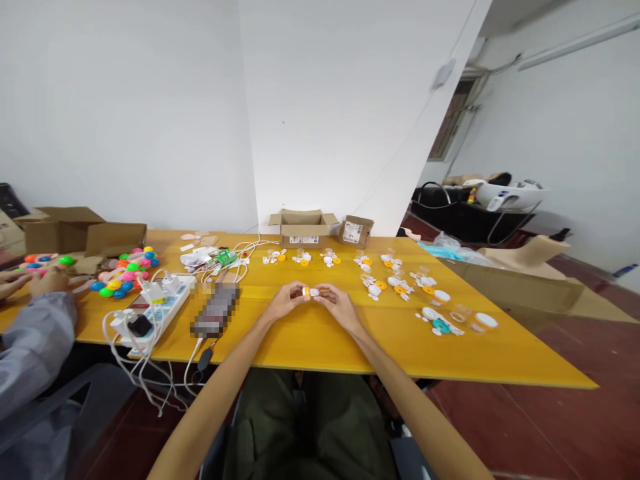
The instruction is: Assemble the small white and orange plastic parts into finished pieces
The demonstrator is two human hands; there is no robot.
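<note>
Above the yellow table (pixel 280 340), my left hand (pixel 285 301) is closed on a small white-and-orange plastic piece (pixel 307 291). My right hand (pixel 340 307) meets it from the other side, its fingers pinched on the same piece, whose right end looks patterned or openwork. Both hands' fingertips nearly touch around it, so part of it is hidden. Beyond and to the right lie several sets of loose parts: orange rings (pixel 400 289), white discs (pixel 374 291), clear cups and small white bits. Nearest on the right are a teal ring (pixel 441 326) and a white-lidded clear tub (pixel 484 323).
Two cardboard boxes (pixel 303 235) stand at the table's back edge. On the left are a power strip (pixel 165 313) with tangled white cables, a phone (pixel 216 311) and colourful ball clusters (pixel 123 277). A co-worker's grey sleeve (pixel 43 337) reaches in there. A large carton (pixel 505 290) stands right.
</note>
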